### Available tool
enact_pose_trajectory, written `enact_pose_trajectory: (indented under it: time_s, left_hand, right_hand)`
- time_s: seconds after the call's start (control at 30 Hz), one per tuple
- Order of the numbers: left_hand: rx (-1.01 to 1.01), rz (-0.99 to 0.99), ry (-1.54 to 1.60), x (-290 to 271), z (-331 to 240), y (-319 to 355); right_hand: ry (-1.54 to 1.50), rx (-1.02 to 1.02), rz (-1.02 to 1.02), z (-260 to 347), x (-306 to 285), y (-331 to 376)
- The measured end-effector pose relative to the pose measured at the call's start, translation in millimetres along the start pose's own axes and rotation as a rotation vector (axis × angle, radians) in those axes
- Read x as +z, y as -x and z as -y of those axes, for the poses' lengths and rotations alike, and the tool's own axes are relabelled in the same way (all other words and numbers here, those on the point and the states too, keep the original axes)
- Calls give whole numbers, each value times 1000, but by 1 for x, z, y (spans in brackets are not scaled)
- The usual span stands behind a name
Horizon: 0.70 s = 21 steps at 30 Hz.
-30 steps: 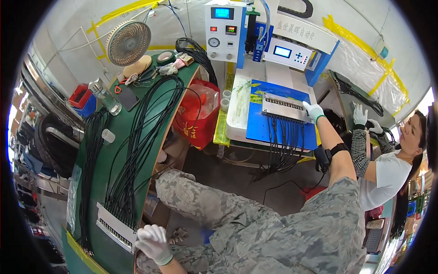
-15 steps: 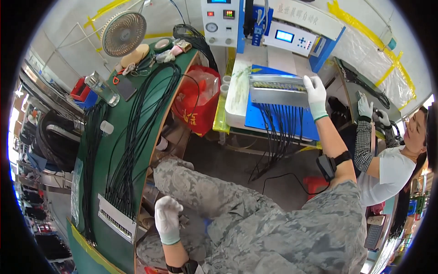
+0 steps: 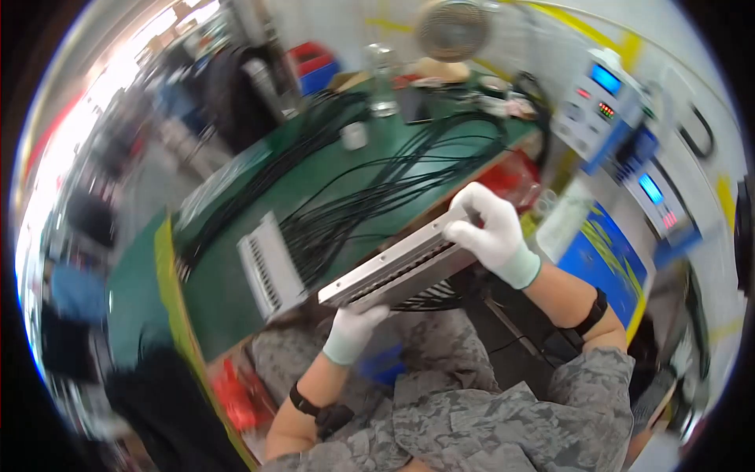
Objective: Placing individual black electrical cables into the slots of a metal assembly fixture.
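Lap: camouflage trousers (image 3: pixel 503 409) fill the lower edge; both forearms rise from there, each with a black wrist strap.
Left hand (image 3: pixel 351 332): in a pale glove, under the near end of the bar (image 3: pixel 401 269), fingers cupped up against its underside; whether the thumb closes over the top I cannot tell.
Right hand (image 3: pixel 487 232): gloved too, fingers curled over the far end of the bar, gripping it from above.
Bar: a long grey metal fixture with a slotted row down its side, held tilted between the two hands, near end lower, far end higher. It hangs above the lap, just off the bench edge.
Bench (image 3: pixel 236 275): green top with a yellow strip on its near edge, left of the bar.
Comb block (image 3: pixel 269 267): a pale slotted piece lying on the bench, just beside the bar's near end.
Cables (image 3: pixel 377 185): black bundles fanned across the bench from the block towards the far side.
Cup (image 3: pixel 355 135): small and white, among the cables.
Fan (image 3: pixel 452 30): round, at the bench's far end, blurred.
Machines (image 3: pixel 602 102): white and blue boxes with lit screens, far right.
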<state>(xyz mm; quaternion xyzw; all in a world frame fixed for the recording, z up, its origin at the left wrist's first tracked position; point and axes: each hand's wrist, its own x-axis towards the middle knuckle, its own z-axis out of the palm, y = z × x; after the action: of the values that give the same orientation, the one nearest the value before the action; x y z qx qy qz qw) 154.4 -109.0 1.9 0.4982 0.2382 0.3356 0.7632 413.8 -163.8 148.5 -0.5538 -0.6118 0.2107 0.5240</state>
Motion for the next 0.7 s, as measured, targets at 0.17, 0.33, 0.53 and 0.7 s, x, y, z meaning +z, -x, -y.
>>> enact_pose_trajectory:
  time_s: [0.17,0.33,0.53,0.7]
  left_hand:
    - [189,-234,169,-20,-35,25]
    - [49,-302,202,-69,-56,44]
    - [-99,-377,181,-79,-53,44]
    - [-54,-346,178,-82,-50,42]
  right_hand:
    - [350,66,357,-2,81,-94]
    - [453,-214,730,-9,218,-171]
    - [747,-378,810,-56,351,-181]
    - [837,-217,1026,-16,347,-212]
